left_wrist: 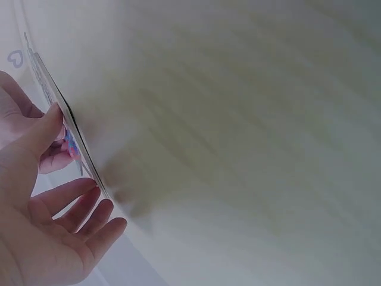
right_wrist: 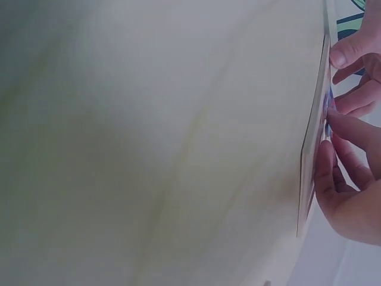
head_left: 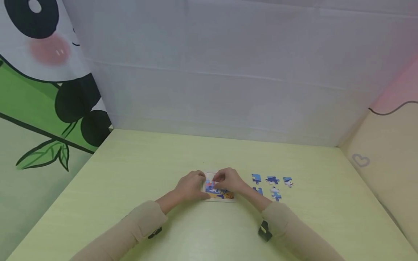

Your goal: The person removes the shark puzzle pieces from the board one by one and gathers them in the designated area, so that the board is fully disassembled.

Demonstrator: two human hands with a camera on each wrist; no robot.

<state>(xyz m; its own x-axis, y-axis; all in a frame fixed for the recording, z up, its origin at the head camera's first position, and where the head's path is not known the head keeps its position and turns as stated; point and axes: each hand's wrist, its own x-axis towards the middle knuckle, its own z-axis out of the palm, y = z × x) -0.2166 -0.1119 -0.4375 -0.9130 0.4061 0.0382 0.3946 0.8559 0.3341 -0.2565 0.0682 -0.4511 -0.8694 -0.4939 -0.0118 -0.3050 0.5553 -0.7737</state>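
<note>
A small jigsaw puzzle board with a pale border lies flat on the table, its picture partly filled in blue, pink and orange. My left hand holds the board's left side, thumb on the near corner and fingertips along the edge; the left wrist view shows that thumb over the rim. Above the board my right hand pinches a puzzle piece, mostly hidden by its fingers. From the side, the right hand's fingertips are down at the board's surface.
To the right of the board lie several loose puzzle pieces in two rows, among them a blue one and a white-and-blue one. The pale yellow table meets a white sheet at the back. Printed panels flank both sides.
</note>
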